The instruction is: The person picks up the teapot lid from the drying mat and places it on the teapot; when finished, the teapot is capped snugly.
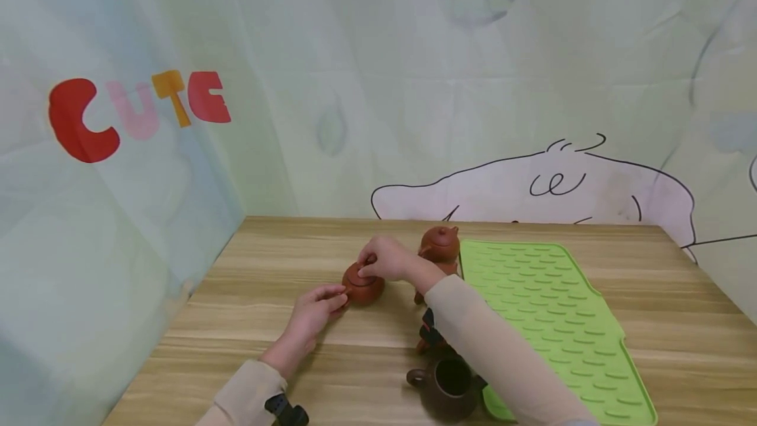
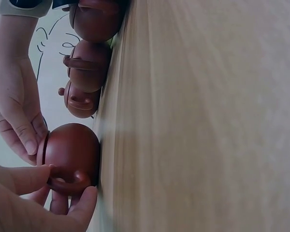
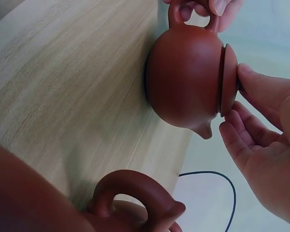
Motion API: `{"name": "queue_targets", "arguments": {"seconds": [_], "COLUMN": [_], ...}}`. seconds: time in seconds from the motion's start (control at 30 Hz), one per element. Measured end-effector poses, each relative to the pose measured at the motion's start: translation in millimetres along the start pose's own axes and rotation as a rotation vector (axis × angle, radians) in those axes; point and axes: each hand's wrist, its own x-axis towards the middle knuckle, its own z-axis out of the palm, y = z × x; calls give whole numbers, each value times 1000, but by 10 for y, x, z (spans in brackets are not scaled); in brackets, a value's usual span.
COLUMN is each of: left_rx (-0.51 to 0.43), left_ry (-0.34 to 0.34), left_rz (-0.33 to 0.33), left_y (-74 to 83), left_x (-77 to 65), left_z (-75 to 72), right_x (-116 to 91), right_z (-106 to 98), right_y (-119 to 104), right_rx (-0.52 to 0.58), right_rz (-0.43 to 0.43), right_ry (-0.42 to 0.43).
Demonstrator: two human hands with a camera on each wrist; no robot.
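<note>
A reddish-brown clay teapot (image 1: 365, 294) stands upright on the wooden table, left of the other teapots. My left hand (image 1: 311, 316) pinches its loop handle (image 2: 70, 185) between thumb and fingers. From above, my right hand (image 1: 387, 260) grips the knob of the lid (image 3: 230, 79); the knob itself is mostly hidden by the thumb and fingers. The lid sits at the pot's mouth with a thin dark line beneath it; whether it is fully seated I cannot tell. The short spout (image 3: 201, 130) points away from the left hand.
Several more reddish-brown teapots, including a lidded one (image 1: 440, 245) at the back, form a row partly hidden by my right forearm. A dark brown teapot (image 1: 445, 392) without a lid stands nearest. Right of them lies a green textured mat (image 1: 550, 307). A printed cloth hangs behind the table.
</note>
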Motion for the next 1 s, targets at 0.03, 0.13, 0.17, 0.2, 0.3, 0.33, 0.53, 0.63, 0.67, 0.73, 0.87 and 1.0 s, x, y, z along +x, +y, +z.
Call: {"name": "queue_targets", "arguments": {"seconds": [0.03,0.13,0.17,0.2,0.3,0.33,0.53,0.63,0.67,0.73,0.87,1.0], "left_rx": [1,7,8,8,6,4,-13,-7,-5,7,58,117], "left_ry": [-2,-2,-2,-3,-5,-5,-9,-9,-8,-10,-4,16], "left_rz": [0,-7,-8,-8,-9,-9,-15,-16,-16,-12,24,95], "left_y": [-1,-4,-5,-6,-4,-4,-7,-8,-8,-7,20,87], "left_x": [0,-8,-8,-8,-10,-9,12,19,17,10,-22,-65], "left_z": [0,2,2,2,2,2,0,1,1,1,8,19], "right_x": [0,-1,0,1,4,4,5,-10,-23,-58,-178,-374], "right_z": [4,18,21,23,25,24,5,-26,-46,-103,-297,-528], "right_y": [0,3,3,3,4,5,8,10,9,0,-49,-102], "right_rx": [-1,-3,-7,-7,-1,0,19,47,61,92,113,98], "right_rz": [0,-1,-3,-1,8,10,30,53,58,71,49,-29], "right_ry": [-1,-4,-4,-6,-10,-11,-22,-27,-29,-34,-21,23]}}
